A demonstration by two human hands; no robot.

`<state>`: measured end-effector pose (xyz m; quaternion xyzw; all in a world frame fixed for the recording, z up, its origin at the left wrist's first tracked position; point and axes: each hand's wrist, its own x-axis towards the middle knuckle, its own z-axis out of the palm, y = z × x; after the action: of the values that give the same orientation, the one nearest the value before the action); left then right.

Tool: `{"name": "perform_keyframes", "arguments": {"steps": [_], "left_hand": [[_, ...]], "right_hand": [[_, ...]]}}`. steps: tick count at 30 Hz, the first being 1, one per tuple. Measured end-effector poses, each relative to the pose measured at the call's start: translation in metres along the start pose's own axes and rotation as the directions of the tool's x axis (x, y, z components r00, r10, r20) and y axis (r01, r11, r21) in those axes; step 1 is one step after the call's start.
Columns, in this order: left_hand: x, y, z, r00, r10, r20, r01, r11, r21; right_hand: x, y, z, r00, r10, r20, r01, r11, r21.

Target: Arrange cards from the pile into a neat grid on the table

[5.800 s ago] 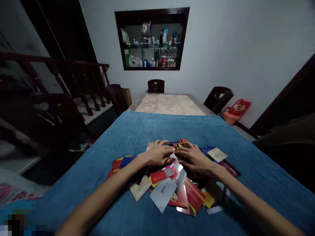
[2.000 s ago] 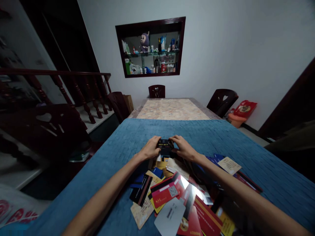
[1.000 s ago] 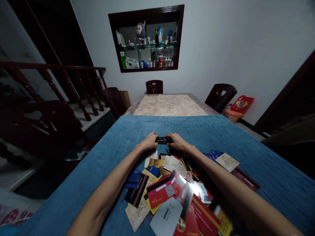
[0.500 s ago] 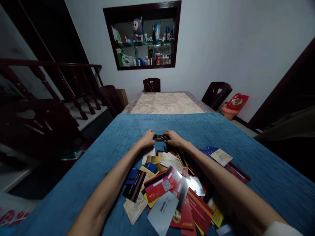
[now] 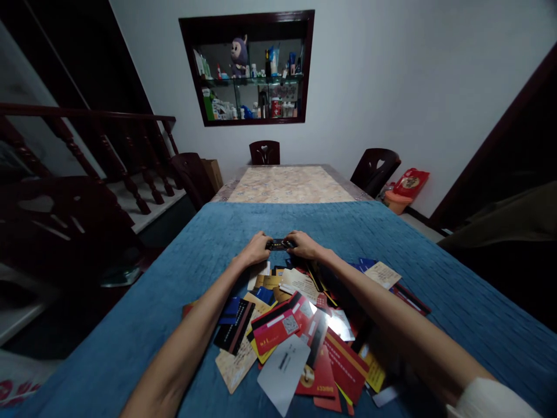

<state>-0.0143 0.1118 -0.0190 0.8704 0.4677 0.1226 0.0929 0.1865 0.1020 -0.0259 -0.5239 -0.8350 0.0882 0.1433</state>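
Observation:
Beyond a heap of plastic cards, a small black card (image 5: 279,244) with yellow lettering lies between my two hands, and it may have others beneath it. My left hand (image 5: 257,248) grips its left end with bent fingers. On its right end, my right hand (image 5: 303,244) has its fingers closed. Nearer to me, the scattered cards spread between my forearms: a red card with a square code (image 5: 275,328), a silver-white card (image 5: 285,371), a black striped card (image 5: 235,326) and a cream card (image 5: 300,283). My right forearm hides part of the heap.
A blue cloth (image 5: 174,313) covers the near part of the table, with a beige patterned top (image 5: 291,183) beyond it. Dark wooden chairs (image 5: 375,171) stand around. More cards (image 5: 383,274) lie right of my right forearm.
The view has shifted slightly, so the whole scene sits a little further left. Both hands stay on the black card, which seems tipped a little differently.

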Motion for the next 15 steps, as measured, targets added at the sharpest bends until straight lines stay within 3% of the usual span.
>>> {"name": "perform_keyframes", "arguments": {"steps": [15], "left_hand": [[-0.021,0.001,-0.014,0.998,0.061,0.001,-0.061,0.996,-0.065]], "right_hand": [[-0.029,-0.001,-0.016,0.991,-0.047,-0.124,0.054,0.997,0.052]]}}
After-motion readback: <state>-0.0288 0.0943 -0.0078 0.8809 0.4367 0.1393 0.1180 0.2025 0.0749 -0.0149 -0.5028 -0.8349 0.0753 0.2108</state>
